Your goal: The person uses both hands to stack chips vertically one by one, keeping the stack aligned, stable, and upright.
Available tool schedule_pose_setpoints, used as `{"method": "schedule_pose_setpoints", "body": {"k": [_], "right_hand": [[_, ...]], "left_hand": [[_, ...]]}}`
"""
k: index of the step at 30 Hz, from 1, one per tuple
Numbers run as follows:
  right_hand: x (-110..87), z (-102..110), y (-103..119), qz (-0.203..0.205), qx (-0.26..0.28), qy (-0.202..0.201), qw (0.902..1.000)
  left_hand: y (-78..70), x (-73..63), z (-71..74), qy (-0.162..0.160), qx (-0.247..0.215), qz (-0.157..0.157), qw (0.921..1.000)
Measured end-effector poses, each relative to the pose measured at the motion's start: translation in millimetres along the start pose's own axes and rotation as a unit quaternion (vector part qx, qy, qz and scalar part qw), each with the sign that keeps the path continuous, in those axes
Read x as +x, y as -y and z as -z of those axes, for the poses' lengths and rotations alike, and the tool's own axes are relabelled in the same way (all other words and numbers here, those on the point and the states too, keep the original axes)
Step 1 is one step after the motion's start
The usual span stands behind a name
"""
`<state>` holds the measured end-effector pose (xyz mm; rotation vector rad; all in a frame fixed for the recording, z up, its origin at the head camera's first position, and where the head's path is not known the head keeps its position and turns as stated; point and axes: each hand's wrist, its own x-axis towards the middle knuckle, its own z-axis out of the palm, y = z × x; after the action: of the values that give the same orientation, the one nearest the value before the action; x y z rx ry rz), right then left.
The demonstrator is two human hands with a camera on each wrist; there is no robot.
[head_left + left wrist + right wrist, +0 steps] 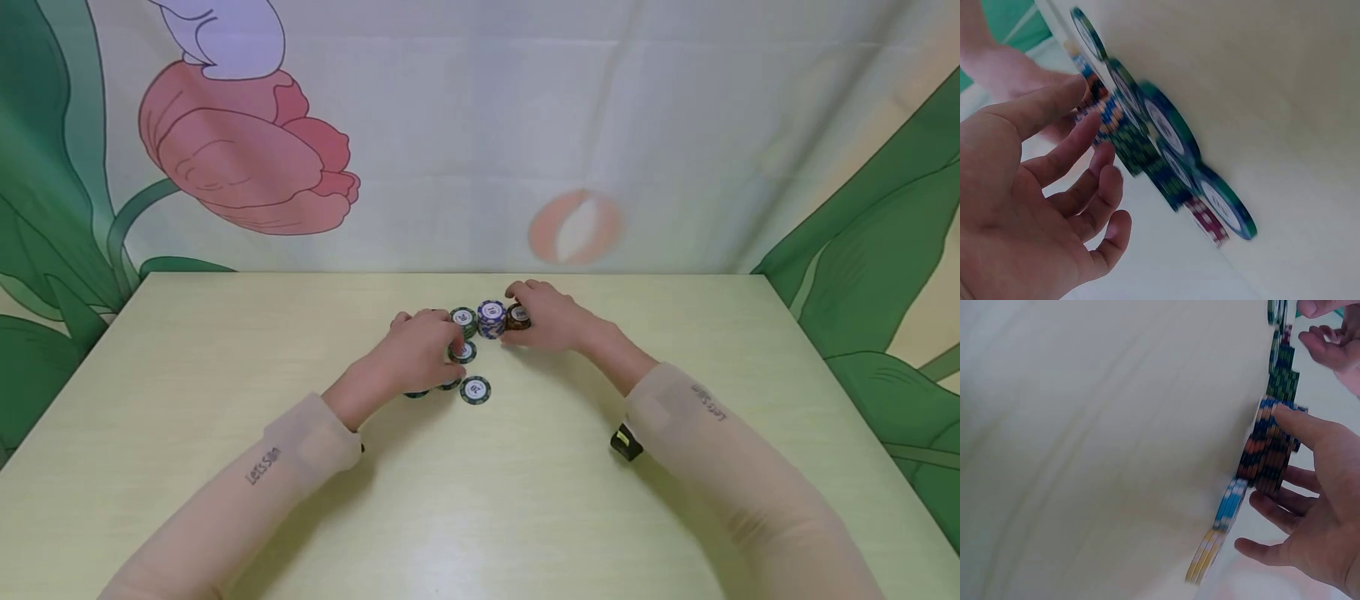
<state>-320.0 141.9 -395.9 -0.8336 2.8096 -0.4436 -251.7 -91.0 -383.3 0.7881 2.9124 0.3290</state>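
Poker chips stand in stacks and lie loose on the table. My right hand [551, 317] has its thumb and fingers around a brown-black stack of poker chips [518, 316]; in the right wrist view its thumb also lies against the blue stack [1265, 419] beside it. Over the loose green-rimmed chips hovers my left hand [416, 354], fingers loosely bent. One such chip [464, 352] shows between its thumb and forefinger. In the left wrist view I see no chip held there. Another green-rimmed chip [476, 390] lies flat nearer me. A green stack [463, 317] adjoins the blue one.
Light blue chips [1230, 503] and yellow chips [1202, 555] continue the row on the right, hidden behind my right hand in the head view. Maroon chips [1209, 222] sit at the left end. A patterned cloth [450, 125] hangs behind the table [480, 500].
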Motion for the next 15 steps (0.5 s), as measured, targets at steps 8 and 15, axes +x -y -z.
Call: {"method": "schedule_pose_setpoints", "body": {"k": [8,15], "right_hand": [[13.4,-5.4,17.2,0.042,-0.024,-0.025,0.9985],[20.3,-5.3,24.8,0.036,-0.032,-0.021,0.9986]], "left_hand": [[-14.8,-6.6,-2.7,0.023,0.016,-0.062,0.9977],[-15.9,-9.8,-8.0,0.042,0.026,-0.077,0.9958]]}}
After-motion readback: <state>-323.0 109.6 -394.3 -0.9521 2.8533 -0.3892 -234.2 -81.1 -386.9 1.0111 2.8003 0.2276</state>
